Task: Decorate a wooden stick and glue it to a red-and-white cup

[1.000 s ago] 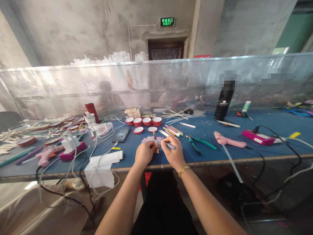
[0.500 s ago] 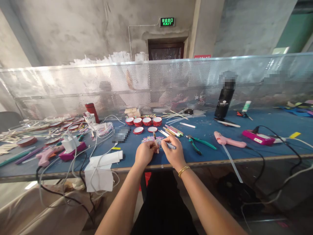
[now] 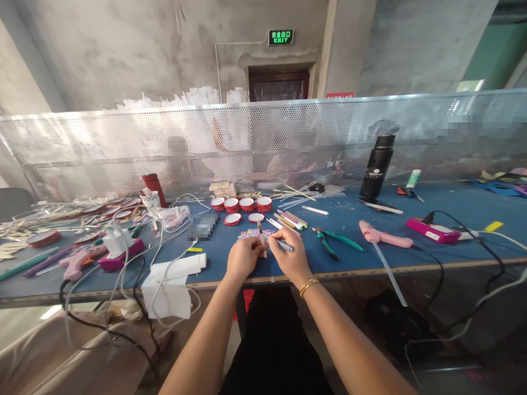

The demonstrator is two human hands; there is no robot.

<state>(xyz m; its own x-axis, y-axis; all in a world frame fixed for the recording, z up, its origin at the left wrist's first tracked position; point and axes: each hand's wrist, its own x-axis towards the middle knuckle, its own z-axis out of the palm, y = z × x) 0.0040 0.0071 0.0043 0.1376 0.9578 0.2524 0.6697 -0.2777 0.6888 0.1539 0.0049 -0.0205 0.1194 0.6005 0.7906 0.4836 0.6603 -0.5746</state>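
Over the front edge of the table, my left hand (image 3: 242,260) pinches a thin wooden craft stick (image 3: 259,226), held upright with a dark mark near its upper end. Close beside it, my right hand (image 3: 293,255) grips a grey-blue marker pen (image 3: 285,246) like a writing tool. The pen's tip points toward the stick; whether they touch is too small to tell. Behind my fingers lies a heap of small pastel loops (image 3: 247,234), partly hidden. Just beyond it are two round red-rimmed white pieces, one on the left (image 3: 233,219) and one on the right (image 3: 256,218).
Stacks of red-rimmed rounds (image 3: 247,205) stand farther back. Several coloured pens (image 3: 297,220), green-handled pliers (image 3: 340,241) and a pink glue gun (image 3: 385,236) lie rightward. A black bottle (image 3: 375,170) stands behind. Leftward are a white tube (image 3: 179,265), cables and another pink glue gun (image 3: 76,264).
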